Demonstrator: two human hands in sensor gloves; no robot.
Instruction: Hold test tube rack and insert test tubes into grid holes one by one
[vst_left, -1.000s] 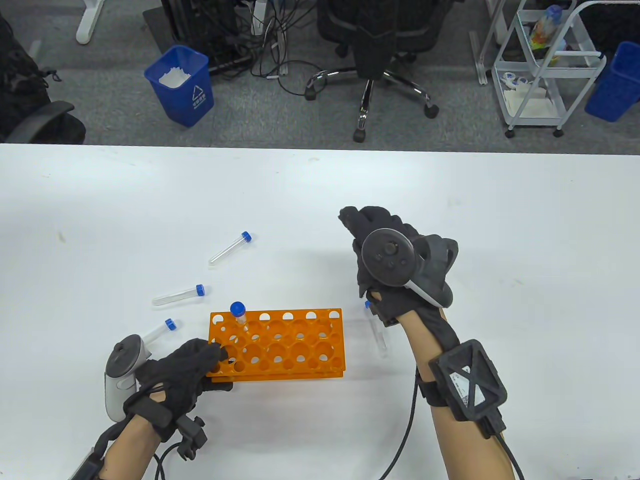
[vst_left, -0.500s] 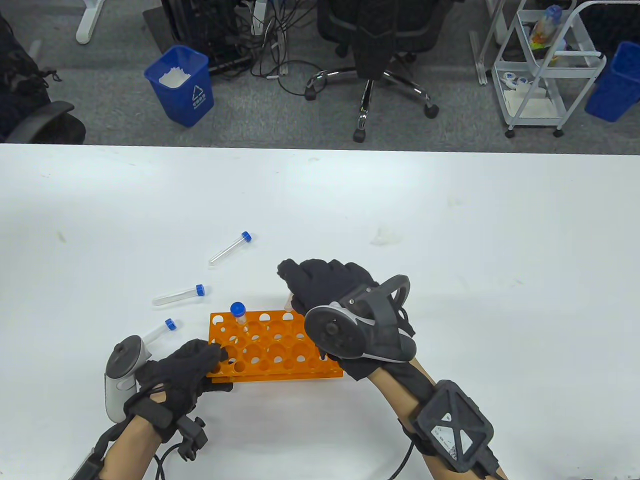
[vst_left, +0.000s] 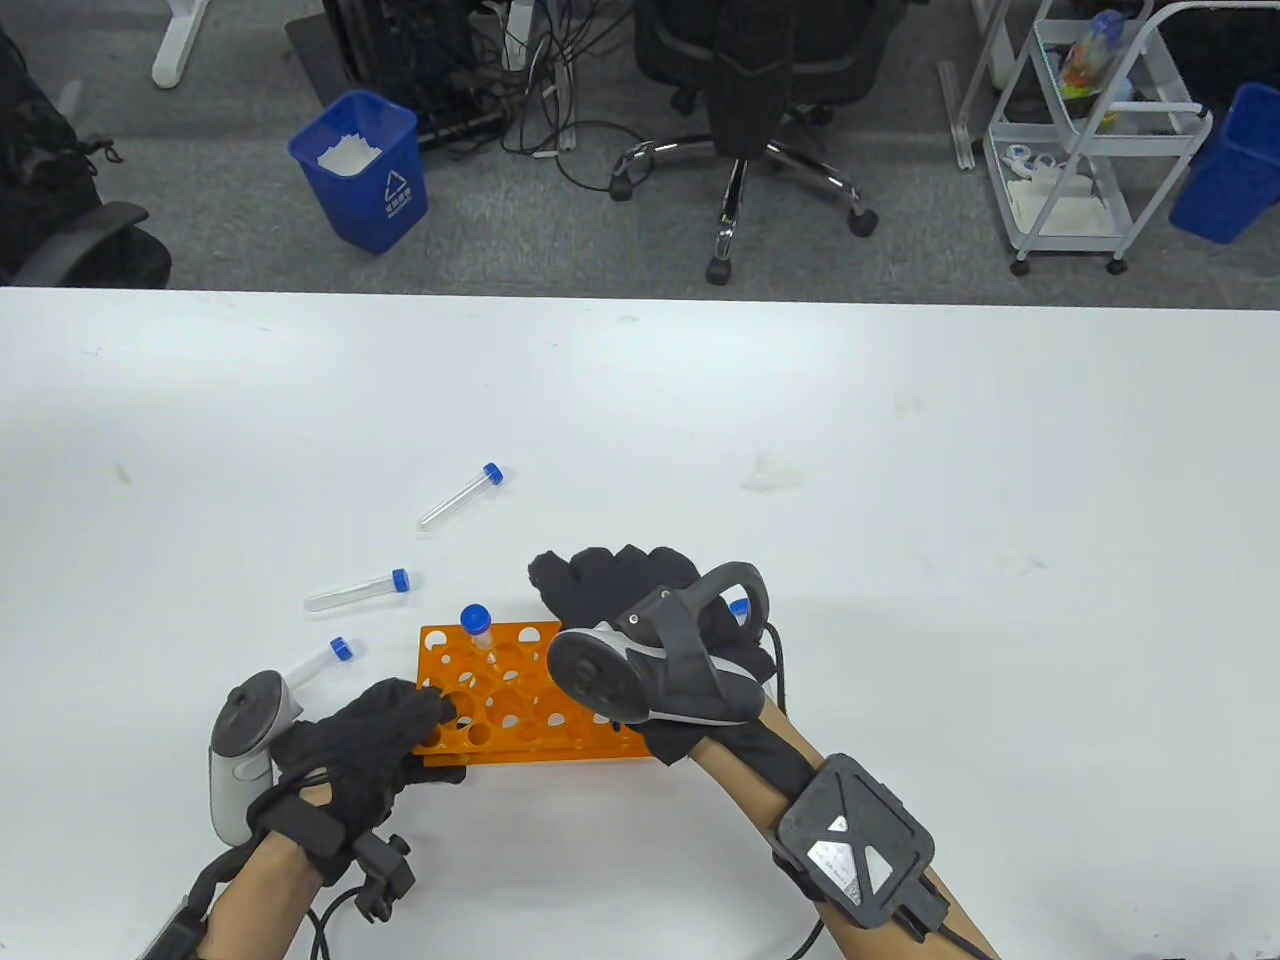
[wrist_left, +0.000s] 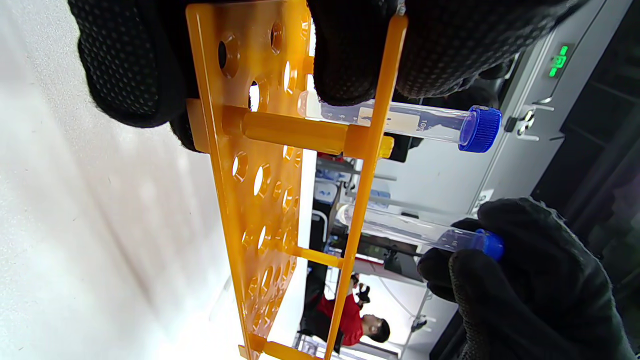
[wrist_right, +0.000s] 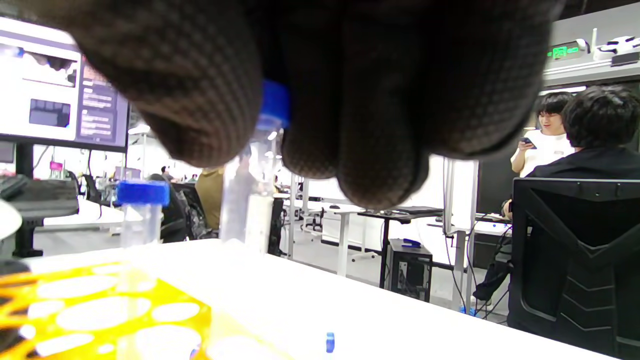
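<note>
The left hand (vst_left: 365, 745) is gripping the orange rack (vst_left: 500, 700) at its 9 o'clock end, near the table's front edge. One blue-capped clear tube (vst_left: 478, 628) is standing in a far-row hole. The right hand (vst_left: 640, 610) is pinching a second tube (wrist_left: 415, 232) just above the rack.
</note>
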